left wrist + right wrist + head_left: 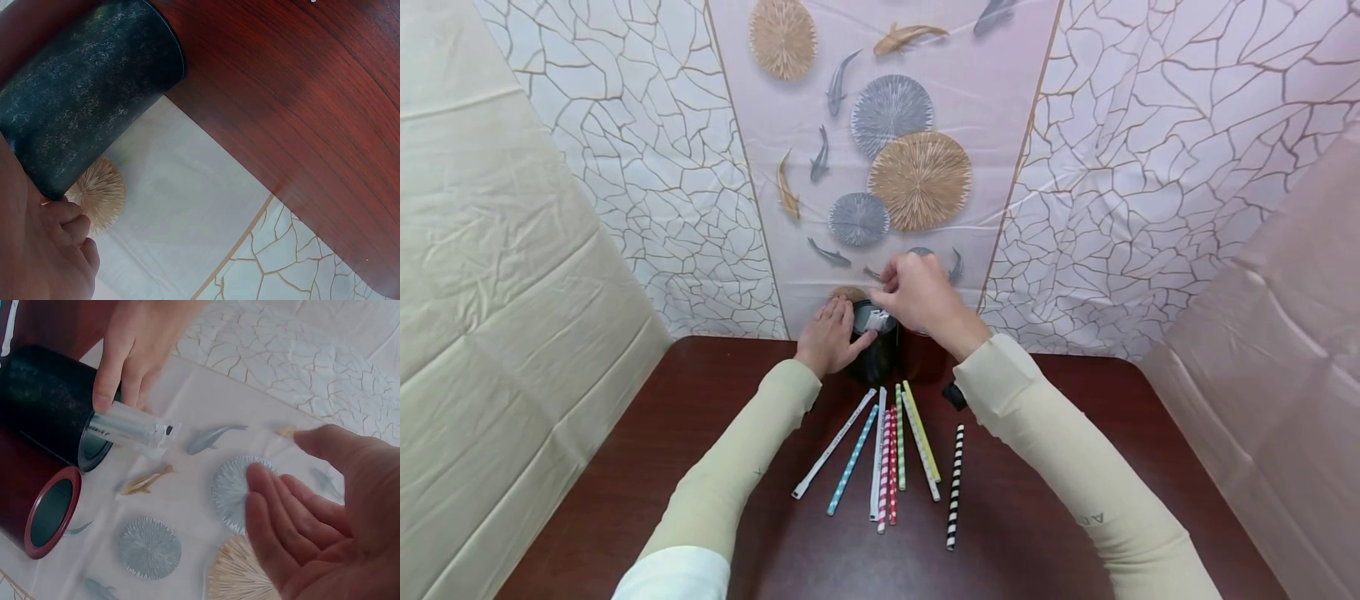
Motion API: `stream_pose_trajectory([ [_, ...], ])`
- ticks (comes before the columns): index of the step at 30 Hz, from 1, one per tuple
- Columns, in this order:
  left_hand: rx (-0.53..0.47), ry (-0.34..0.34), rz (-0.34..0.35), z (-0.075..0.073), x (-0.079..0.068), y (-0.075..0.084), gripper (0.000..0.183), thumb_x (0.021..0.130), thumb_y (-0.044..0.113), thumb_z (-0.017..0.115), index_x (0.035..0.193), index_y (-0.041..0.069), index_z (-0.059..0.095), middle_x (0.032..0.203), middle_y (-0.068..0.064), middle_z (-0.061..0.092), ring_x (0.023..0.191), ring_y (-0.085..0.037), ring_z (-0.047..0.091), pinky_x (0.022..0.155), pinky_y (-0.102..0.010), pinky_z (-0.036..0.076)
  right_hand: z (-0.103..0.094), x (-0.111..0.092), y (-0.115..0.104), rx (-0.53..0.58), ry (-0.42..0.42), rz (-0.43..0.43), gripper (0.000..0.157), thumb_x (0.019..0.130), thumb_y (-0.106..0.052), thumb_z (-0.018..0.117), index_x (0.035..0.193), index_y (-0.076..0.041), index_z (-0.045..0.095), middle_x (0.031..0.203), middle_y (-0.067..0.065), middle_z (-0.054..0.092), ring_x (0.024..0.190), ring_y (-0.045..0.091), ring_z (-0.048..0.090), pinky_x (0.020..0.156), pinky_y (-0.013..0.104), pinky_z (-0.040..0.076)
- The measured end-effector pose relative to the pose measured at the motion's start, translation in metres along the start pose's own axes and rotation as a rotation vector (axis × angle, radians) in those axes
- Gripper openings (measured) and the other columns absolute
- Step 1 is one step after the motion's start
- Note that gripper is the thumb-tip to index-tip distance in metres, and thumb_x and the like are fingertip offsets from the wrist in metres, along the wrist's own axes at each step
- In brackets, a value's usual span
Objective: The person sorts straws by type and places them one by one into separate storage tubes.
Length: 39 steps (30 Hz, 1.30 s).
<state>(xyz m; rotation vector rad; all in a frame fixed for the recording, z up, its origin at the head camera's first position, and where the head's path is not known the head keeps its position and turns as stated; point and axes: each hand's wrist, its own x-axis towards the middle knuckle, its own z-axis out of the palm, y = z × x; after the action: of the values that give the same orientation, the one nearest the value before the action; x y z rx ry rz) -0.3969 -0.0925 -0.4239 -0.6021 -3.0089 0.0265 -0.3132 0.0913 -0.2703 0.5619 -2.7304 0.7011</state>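
A black cup [874, 362] stands at the back of the table. My left hand [831, 340] holds it near the rim, with the thumb at the front and the other fingers along the far side. White-wrapped straws [134, 429] stick out of its mouth, and my left thumb lies against them in the right wrist view. Above the cup is my right hand [917, 292], its fingers loosely bent and thumb apart, with nothing between them in the right wrist view. A red cup [28, 487] stands beside the black one, partly hidden by the right hand in the head view.
Several loose straws lie fanned out on the table, among them a blue dotted straw [852, 460], a yellow straw [922, 433] and a black striped straw [955, 487]. A small black object [954, 396] shows by the right sleeve. Patterned cloth [1075, 250] hangs behind the table.
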Motion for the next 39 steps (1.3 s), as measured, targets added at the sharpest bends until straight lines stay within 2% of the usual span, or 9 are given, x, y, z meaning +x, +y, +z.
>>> stream_pose_trajectory([
  [6, 0.008, -0.004, 0.005, 0.0, 0.0, -0.001, 0.092, 0.109, 0.068, 0.021, 0.167, -0.004, 0.018, 0.176, -0.023, 0.018, 0.165, -0.033, 0.018, 0.135, -0.044, 0.018, 0.005, -0.005, -0.004, -0.04, -0.164, 0.012, 0.022, 0.096, -0.026, 0.076, 0.097, -0.005, 0.079, 0.098, 0.008, 0.08, 0.091, 0.026, 0.073, 0.085, 0.04, 0.06],
  [8, 0.026, -0.001, 0.011, 0.0, 0.0, -0.001, 0.091, 0.11, 0.067, 0.021, 0.166, -0.005, 0.019, 0.176, -0.023, 0.019, 0.165, -0.034, 0.018, 0.135, -0.044, 0.019, 0.008, -0.007, -0.005, -0.052, -0.221, -0.002, 0.02, 0.096, -0.025, 0.077, 0.089, -0.006, 0.08, 0.088, 0.006, 0.078, 0.083, 0.023, 0.069, 0.079, 0.037, 0.059],
  [13, 0.061, -0.002, 0.014, 0.0, -0.002, -0.001, 0.087, 0.112, 0.062, 0.023, 0.166, -0.006, 0.019, 0.175, -0.023, 0.019, 0.165, -0.034, 0.019, 0.135, -0.044, 0.019, 0.018, -0.012, -0.006, -0.087, -0.354, -0.027, 0.03, 0.096, -0.022, 0.076, 0.068, -0.012, 0.076, 0.062, -0.003, 0.066, 0.063, 0.016, 0.059, 0.066, 0.031, 0.051],
  [17, 0.019, 0.009, 0.004, 0.0, -0.001, 0.0, 0.088, 0.111, 0.064, 0.023, 0.166, -0.005, 0.02, 0.175, -0.023, 0.02, 0.165, -0.034, 0.019, 0.135, -0.045, 0.019, 0.029, -0.014, -0.004, -0.109, -0.471, 0.037, 0.037, 0.098, -0.025, 0.075, 0.062, -0.014, 0.069, 0.056, -0.005, 0.057, 0.062, 0.018, 0.058, 0.062, 0.03, 0.048],
  [20, 0.016, 0.005, -0.005, 0.001, 0.001, -0.001, 0.09, 0.11, 0.066, 0.023, 0.166, -0.004, 0.02, 0.176, -0.022, 0.019, 0.165, -0.034, 0.018, 0.135, -0.044, 0.019, 0.039, -0.014, -0.001, -0.137, -0.539, 0.083, 0.035, 0.098, -0.028, 0.076, 0.067, -0.012, 0.07, 0.059, -0.005, 0.059, 0.068, 0.019, 0.06, 0.068, 0.033, 0.05],
  [24, 0.026, -0.014, -0.016, 0.001, 0.004, -0.001, 0.09, 0.11, 0.066, 0.022, 0.167, -0.003, 0.017, 0.177, -0.02, 0.016, 0.166, -0.033, 0.015, 0.135, -0.043, 0.016, 0.054, -0.017, 0.006, -0.149, -0.575, 0.106, 0.027, 0.097, -0.029, 0.077, 0.075, -0.012, 0.076, 0.07, -0.001, 0.071, 0.075, 0.019, 0.066, 0.077, 0.035, 0.056],
  [26, 0.023, -0.012, -0.017, 0.001, 0.004, -0.001, 0.09, 0.11, 0.067, 0.022, 0.167, -0.002, 0.017, 0.177, -0.021, 0.017, 0.166, -0.033, 0.016, 0.135, -0.044, 0.017, 0.062, -0.018, 0.012, -0.133, -0.58, 0.117, 0.026, 0.097, -0.028, 0.078, 0.077, -0.012, 0.076, 0.074, 0.003, 0.074, 0.077, 0.02, 0.067, 0.076, 0.035, 0.056],
  [31, 0.002, -0.008, -0.02, 0.002, 0.003, -0.001, 0.091, 0.109, 0.068, 0.022, 0.167, -0.002, 0.018, 0.176, -0.021, 0.017, 0.166, -0.033, 0.016, 0.135, -0.044, 0.017, 0.086, -0.021, 0.027, -0.086, -0.576, 0.174, 0.022, 0.096, -0.028, 0.079, 0.089, -0.007, 0.076, 0.082, 0.008, 0.074, 0.075, 0.02, 0.069, 0.069, 0.032, 0.055],
  [39, -0.002, -0.01, -0.017, 0.004, 0.005, -0.001, 0.091, 0.109, 0.068, 0.021, 0.167, -0.002, 0.017, 0.177, -0.021, 0.016, 0.166, -0.033, 0.016, 0.135, -0.044, 0.017, 0.122, -0.025, 0.051, -0.063, -0.538, 0.266, 0.031, 0.095, -0.029, 0.08, 0.111, -0.003, 0.073, 0.105, 0.013, 0.071, 0.088, 0.025, 0.066, 0.079, 0.038, 0.056],
])
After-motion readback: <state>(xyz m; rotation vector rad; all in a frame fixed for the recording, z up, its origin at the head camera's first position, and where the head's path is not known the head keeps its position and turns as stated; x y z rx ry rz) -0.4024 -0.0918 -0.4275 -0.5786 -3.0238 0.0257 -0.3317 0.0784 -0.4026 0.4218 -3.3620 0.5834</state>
